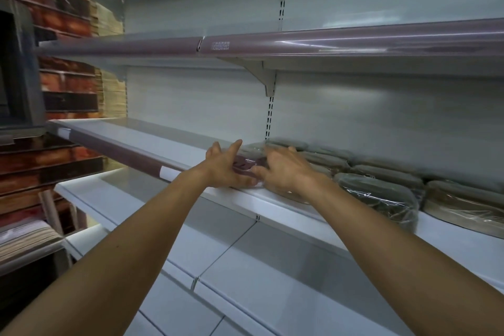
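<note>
The pack [246, 163] is lying at the front lip of the shelf [152, 139]. Both hands are covering most of it, so only a strip of dark maroon under clear wrap is showing between them, and glare is blurring its outline. The left hand [225, 169] is pressing against the pack's 9 o'clock end, fingers straight and spread wide. The right hand [283, 169] is lying flat over its 3 o'clock side with fingers spread, and its fingertips are hard to make out against the wrap. The grey-green packs [376, 194] are crowding in from 3 o'clock, the farthest being cut off by the frame. Toward 9 o'clock white shelf surface is stretching to the boxes [68, 84]. The upper shelf [354, 41] is overhanging at 12 o'clock.
</note>
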Tool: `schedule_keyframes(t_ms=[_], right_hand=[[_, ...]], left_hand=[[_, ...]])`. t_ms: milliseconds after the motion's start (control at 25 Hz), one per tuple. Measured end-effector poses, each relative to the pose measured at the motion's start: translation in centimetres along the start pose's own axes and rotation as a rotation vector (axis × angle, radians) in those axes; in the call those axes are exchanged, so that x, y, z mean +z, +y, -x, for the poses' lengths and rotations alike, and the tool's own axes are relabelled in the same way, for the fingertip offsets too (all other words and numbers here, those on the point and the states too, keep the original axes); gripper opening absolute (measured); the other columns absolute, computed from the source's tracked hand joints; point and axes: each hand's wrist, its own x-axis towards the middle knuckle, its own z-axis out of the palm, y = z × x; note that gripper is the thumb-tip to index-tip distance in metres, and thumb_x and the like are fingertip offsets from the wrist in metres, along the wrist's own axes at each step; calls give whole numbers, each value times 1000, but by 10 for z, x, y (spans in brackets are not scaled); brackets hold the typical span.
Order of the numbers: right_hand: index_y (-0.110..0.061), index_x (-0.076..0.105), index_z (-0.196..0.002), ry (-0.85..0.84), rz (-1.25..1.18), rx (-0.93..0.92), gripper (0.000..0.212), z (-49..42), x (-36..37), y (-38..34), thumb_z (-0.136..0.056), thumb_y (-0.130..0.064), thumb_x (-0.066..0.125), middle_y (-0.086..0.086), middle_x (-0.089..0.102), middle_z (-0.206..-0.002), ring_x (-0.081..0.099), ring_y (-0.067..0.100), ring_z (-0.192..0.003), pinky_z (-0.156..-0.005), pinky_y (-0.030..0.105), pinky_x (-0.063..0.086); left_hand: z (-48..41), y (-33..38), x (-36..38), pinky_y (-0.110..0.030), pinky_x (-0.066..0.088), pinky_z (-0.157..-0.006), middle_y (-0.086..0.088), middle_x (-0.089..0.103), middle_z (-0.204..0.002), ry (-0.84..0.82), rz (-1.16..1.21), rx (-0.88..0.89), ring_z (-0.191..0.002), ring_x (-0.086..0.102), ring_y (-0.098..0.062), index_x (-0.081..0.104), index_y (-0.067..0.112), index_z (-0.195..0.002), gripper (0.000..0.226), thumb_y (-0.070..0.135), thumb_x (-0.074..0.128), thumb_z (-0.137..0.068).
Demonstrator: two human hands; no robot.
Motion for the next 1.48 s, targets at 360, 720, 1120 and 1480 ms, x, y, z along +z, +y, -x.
schedule_keyframes(t_ms=[360, 720, 1120, 1480], right_hand=[[-21, 45, -139, -36, 36, 8, 61, -17, 9, 1, -93, -61, 46, 11, 54, -138, 43, 33, -129, -103, 45, 36], [-21, 53, -123, 146, -88, -78, 49, -20, 0, -6, -92, -58, 47, 14, 63, -116, 54, 36, -112, -94, 43, 41], [-28, 55, -127, 301, -383, -45, 41, 43, -54, 20, -93, -51, 55, 0, 61, -108, 58, 19, -97, -79, 33, 47], [-33, 53, -130, 358, -364, 57, 48, 114, -90, 91, -88, -56, 53, -3, 65, -115, 63, 16, -99, -89, 39, 53]], left_hand=[[-18, -12, 32, -41, 38, -111, -6, 27, -134, 285, 186, -17, -131, 41, -30, 33, 37, -148, 100, 62, 82, -64], [10, 1, 13, -44, 34, -108, -6, 27, -131, 577, 140, 21, -125, 30, -29, 41, 38, -141, 85, 66, 74, -67], [51, 67, 7, -44, 45, -97, -12, 25, -136, 803, 116, 279, -123, 25, -29, 50, 32, -134, 72, 53, 77, -71], [77, 159, 33, -43, 48, -93, -12, 26, -134, 758, 144, 380, -122, 27, -30, 48, 31, -136, 74, 62, 72, -72]])
